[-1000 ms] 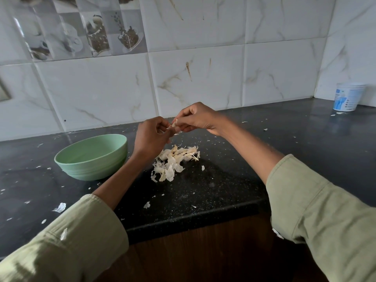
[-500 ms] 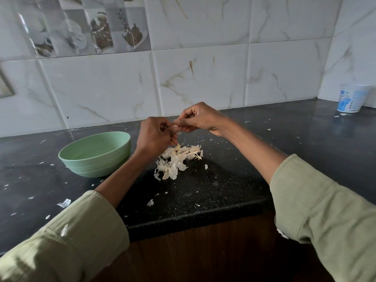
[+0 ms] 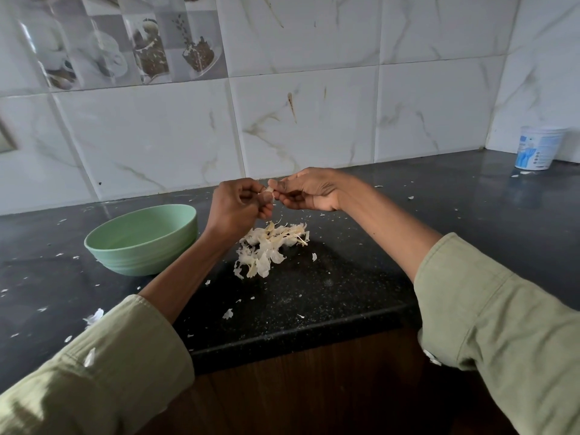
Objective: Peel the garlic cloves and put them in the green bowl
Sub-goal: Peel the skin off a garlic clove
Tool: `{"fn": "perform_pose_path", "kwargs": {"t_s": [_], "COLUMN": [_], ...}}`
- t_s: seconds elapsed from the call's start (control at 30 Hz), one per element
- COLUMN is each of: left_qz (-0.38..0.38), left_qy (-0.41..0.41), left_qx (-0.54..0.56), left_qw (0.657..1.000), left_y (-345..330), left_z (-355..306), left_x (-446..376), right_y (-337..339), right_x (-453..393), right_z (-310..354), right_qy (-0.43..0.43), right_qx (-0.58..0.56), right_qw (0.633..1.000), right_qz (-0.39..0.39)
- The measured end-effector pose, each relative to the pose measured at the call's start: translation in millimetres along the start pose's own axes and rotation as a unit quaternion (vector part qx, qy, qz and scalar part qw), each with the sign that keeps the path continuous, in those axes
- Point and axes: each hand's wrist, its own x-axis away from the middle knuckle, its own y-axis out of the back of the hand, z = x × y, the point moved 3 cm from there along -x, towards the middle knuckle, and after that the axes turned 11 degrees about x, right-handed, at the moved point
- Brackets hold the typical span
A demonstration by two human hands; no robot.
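Both hands meet above the black counter [image 3: 329,296]. My left hand [image 3: 236,206] curls its fingers round a small pale garlic clove [image 3: 268,191], mostly hidden by the fingers. My right hand [image 3: 309,190] pinches the clove's papery skin from the right side. Directly below them lies a heap of white garlic peels [image 3: 270,246]. The green bowl [image 3: 142,238] stands on the counter just left of my left wrist; what I see of its inside shows no cloves.
A white and blue plastic tub [image 3: 537,151] stands at the far right corner by the tiled wall. Small peel flakes are scattered over the counter, one larger scrap [image 3: 94,316] near my left sleeve. The counter's front edge runs below the peel heap.
The hands stay together on the clove, with the right fingers shifted slightly. The view has drifted a little left; the bowl and peel heap appear further right.
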Motion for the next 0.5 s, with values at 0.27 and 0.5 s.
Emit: {"fn": "perform_pose_path", "kwargs": {"t_s": [0.27,0.5], "left_qz": [0.010,0.004], "left_qy": [0.006,0.021], "left_qx": [0.031,0.044], "left_qw": [0.999,0.999], "left_y": [0.4,1.4], "left_z": [1.6,5.1], "left_x": [0.4,-2.7], "right_y": [-1.4,-2.0], "right_x": [1.9,1.8], "right_z": [-1.7,0.7], "right_qy": [-0.052,-0.028], "right_qx": [-0.055,-0.063], "right_qw": [0.997,0.998], "right_qz": [0.021,0.014]}}
